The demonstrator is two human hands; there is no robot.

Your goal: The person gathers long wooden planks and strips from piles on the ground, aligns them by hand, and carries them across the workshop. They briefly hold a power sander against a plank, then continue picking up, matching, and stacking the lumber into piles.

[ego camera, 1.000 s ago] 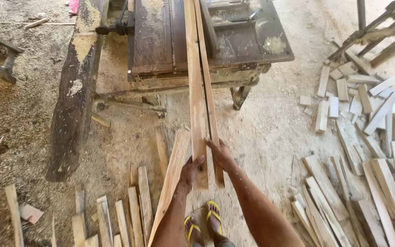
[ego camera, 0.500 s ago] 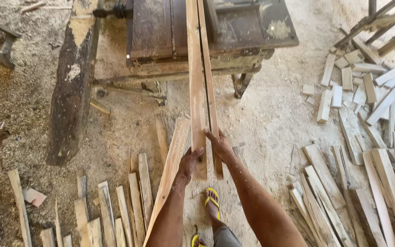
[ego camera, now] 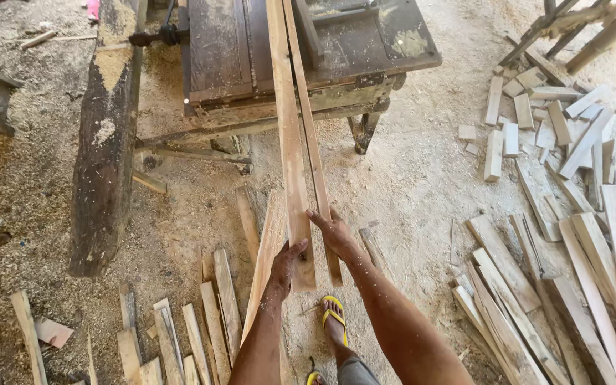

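Note:
A long pale plank (ego camera: 290, 128) runs from my hands up onto a dark wooden saw table (ego camera: 222, 50). A thinner strip (ego camera: 309, 121) lies along its right side, split off from it. My left hand (ego camera: 286, 265) grips the near end of the wide plank from the left. My right hand (ego camera: 333, 232) rests with spread fingers on the near end of the thin strip. Below my hands leans another board (ego camera: 265, 257), slanting down to the ground. My feet in yellow sandals (ego camera: 333, 314) stand beneath.
A heavy dark beam (ego camera: 105, 135) lies on the sawdust to the left of the table. Short offcuts (ego camera: 194, 328) lie at lower left. Many cut boards (ego camera: 593, 235) are piled on the right. A wooden frame (ego camera: 572, 25) stands at top right.
The camera view has shifted slightly down and back. My hands stay on the plank ends, with the right hand a little lower on the strip.

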